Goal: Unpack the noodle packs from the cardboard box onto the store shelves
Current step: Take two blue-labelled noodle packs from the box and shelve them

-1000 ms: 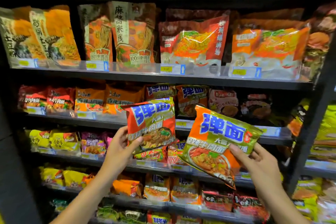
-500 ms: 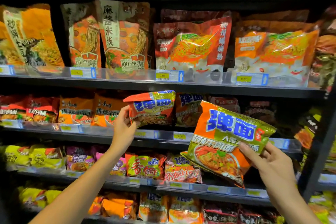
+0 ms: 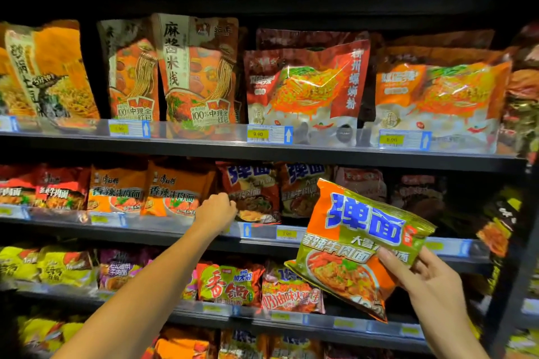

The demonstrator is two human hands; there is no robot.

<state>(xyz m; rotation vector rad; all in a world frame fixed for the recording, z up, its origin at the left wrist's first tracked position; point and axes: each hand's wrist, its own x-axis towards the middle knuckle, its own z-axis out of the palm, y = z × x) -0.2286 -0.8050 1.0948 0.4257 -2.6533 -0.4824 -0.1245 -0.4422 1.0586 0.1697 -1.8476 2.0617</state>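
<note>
My left hand [image 3: 217, 208] reaches into the second shelf [image 3: 163, 232], fingers curled on the left edge of a red noodle pack with blue lettering [image 3: 253, 194]. That pack stands upright on the shelf beside a matching pack [image 3: 300, 192]. My right hand [image 3: 428, 280] grips an orange-and-green noodle pack with blue lettering [image 3: 358, 245] by its lower right corner, tilted in the air in front of the shelves. The cardboard box is out of view.
Orange noodle packs [image 3: 145, 192] stand just left of my left hand. Large noodle bags [image 3: 303, 87] fill the shelf above, behind price tags [image 3: 268, 134]. Lower shelves hold yellow and red packs [image 3: 230, 283]. A black upright post [image 3: 522, 256] bounds the right side.
My left hand has pushed the red pack up and back onto the second shelf, where it now stands. The right hand's pack stays in the air, hardly moved. The view has shifted closer.
</note>
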